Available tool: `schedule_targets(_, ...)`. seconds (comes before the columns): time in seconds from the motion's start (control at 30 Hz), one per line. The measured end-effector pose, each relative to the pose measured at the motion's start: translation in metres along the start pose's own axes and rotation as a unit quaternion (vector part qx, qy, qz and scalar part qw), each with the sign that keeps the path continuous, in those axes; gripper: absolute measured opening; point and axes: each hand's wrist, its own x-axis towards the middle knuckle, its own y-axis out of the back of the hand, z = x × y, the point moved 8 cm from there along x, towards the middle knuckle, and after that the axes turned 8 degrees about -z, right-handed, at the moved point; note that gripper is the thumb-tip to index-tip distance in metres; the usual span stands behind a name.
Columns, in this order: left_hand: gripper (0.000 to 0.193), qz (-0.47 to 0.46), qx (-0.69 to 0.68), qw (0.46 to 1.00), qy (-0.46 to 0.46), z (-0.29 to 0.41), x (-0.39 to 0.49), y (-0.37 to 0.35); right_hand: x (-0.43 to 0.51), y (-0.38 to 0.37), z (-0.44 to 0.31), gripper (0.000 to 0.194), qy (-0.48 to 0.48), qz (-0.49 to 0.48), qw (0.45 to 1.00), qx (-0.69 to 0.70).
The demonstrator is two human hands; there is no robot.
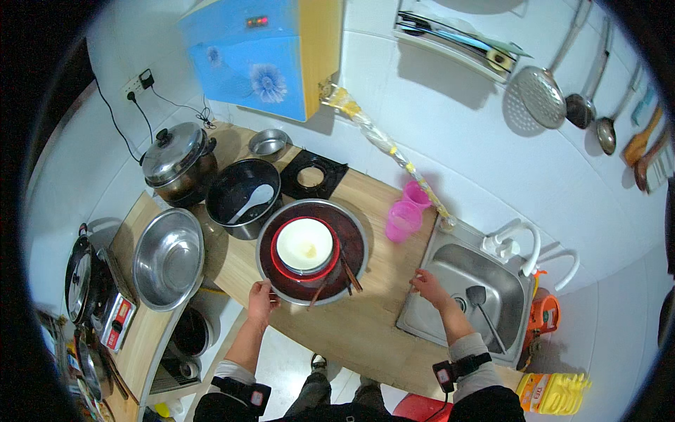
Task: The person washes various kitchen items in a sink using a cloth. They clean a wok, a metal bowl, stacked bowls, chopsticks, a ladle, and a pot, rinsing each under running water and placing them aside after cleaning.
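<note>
A steel basin (356,221) with dark insides stands on the counter before me. In it sit a red-rimmed bowl (275,259) and, on top, a white bowl (300,240) with a yellowish spot. Several chopsticks (352,276) lean at the basin's right side. My left hand (261,301) is at the basin's lower left rim, thumb near the edge; whether it grips the rim is unclear. Over the left edge of the steel sink (437,311) is my right hand (431,287), fingers loosely bent and apart, holding nothing visible. A dark-headed spatula (477,296) lies in the sink.
Behind the basin stand a black pot (232,182) with a white rice paddle (257,199), a lidded pot (182,155) and a small steel bowl (268,141). Another steel basin (170,258) is at left. Pink cups (405,217) stand near the sink's white faucet (509,243).
</note>
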Motion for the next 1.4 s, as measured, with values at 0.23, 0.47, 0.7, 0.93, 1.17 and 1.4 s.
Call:
schedule_targets(0.23,0.017,-0.061,0.095,0.994,-0.008,0.012,0.009,-0.001,0.074,0.006,-0.035,0.074,0.003,0.094,0.985,0.141)
schedule_targets(0.47,0.018,-0.103,0.162,0.981,-0.007,0.02,0.014,-0.002,0.101,-0.015,-0.064,0.075,0.04,0.042,0.99,0.13)
schedule_targets(0.7,0.019,-0.127,0.173,0.977,0.018,0.022,0.014,-0.001,0.107,-0.066,-0.08,0.043,-0.038,-0.074,0.97,0.228)
schedule_targets(0.93,0.017,-0.133,0.156,0.979,0.009,0.021,0.024,0.001,0.078,-0.094,-0.11,0.035,0.046,-0.021,0.994,0.098)
schedule_targets(1.17,0.014,-0.126,0.141,0.981,0.037,0.027,0.03,0.008,0.05,-0.106,-0.102,0.029,0.052,-0.03,0.997,0.057)
schedule_targets(1.4,0.017,-0.139,0.181,0.973,0.046,0.023,0.018,0.008,0.014,-0.115,-0.092,0.023,0.021,-0.038,0.997,0.066)
